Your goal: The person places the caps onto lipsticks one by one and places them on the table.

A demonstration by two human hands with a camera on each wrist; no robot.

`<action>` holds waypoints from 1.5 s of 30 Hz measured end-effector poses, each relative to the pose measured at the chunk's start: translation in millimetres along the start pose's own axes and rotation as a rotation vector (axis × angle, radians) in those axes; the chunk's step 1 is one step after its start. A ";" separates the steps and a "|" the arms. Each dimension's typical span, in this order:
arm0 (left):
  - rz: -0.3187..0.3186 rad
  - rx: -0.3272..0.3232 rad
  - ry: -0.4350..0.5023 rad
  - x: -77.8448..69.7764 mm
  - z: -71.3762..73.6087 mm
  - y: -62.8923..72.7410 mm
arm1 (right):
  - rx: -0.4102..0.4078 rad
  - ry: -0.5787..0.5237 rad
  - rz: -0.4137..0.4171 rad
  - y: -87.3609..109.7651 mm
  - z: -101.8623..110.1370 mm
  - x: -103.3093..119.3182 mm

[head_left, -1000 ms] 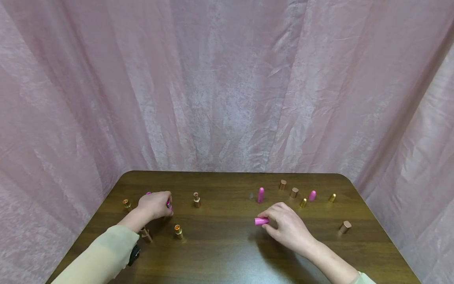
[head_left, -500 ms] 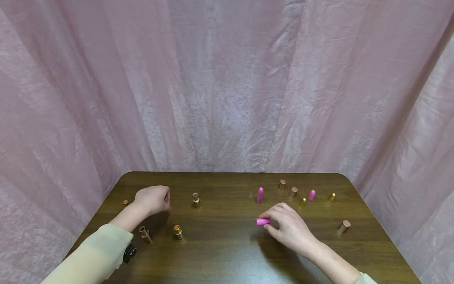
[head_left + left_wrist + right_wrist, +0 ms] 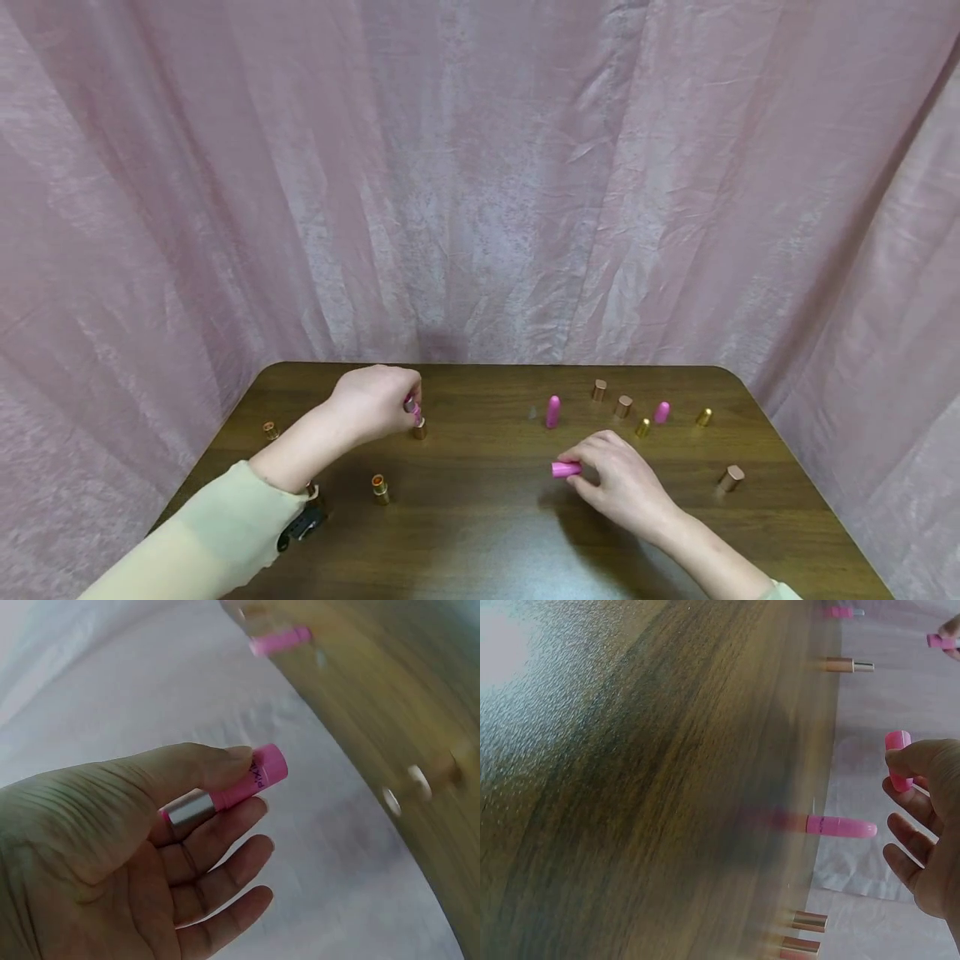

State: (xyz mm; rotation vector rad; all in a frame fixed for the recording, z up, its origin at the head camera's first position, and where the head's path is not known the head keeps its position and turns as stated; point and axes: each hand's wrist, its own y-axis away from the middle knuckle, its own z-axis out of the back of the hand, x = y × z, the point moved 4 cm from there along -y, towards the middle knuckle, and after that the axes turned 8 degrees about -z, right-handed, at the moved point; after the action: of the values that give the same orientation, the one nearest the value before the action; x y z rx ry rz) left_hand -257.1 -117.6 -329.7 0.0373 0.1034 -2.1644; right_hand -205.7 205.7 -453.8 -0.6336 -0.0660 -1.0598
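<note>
My left hand [image 3: 375, 404] pinches an uncapped pink lipstick [image 3: 259, 776] with a silver band between thumb and forefinger; its other fingers are loosely bent. In the head view it hovers over the back left, in front of a rose-gold lipstick tube [image 3: 420, 430] that it partly hides. My right hand [image 3: 622, 479] holds a pink lipstick cap [image 3: 564, 470] sideways by thumb and fingertips above the middle right. In the right wrist view the cap [image 3: 898, 742] stands apart from the left hand's lipstick [image 3: 941, 640]. A capped pink lipstick [image 3: 552, 412] stands upright between the hands.
Uncapped gold lipsticks [image 3: 381, 489] [image 3: 271, 431] stand at left; another tube is mostly hidden by my left wrist. At right stand rose-gold caps [image 3: 624, 406], gold caps [image 3: 643, 427] and a pink cap [image 3: 662, 412]. A pink curtain [image 3: 480, 183] hangs behind the wooden table [image 3: 465, 533].
My left hand has lifted and moved right with the pink lipstick, from the left side to the rose-gold tube. The right hand keeps its hold on the cap, almost still.
</note>
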 end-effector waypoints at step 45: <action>0.074 -0.190 0.521 -43.2 -169.2 -0.5 | 0.013 0.004 -0.073 17.0 -6.8 -15.7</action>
State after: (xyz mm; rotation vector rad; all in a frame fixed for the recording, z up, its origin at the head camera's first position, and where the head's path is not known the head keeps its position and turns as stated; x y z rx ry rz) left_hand -235.5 -66.6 -495.3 0.4879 0.5950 -2.0153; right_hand -201.2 220.2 -472.5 -0.6210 -0.0931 -1.1298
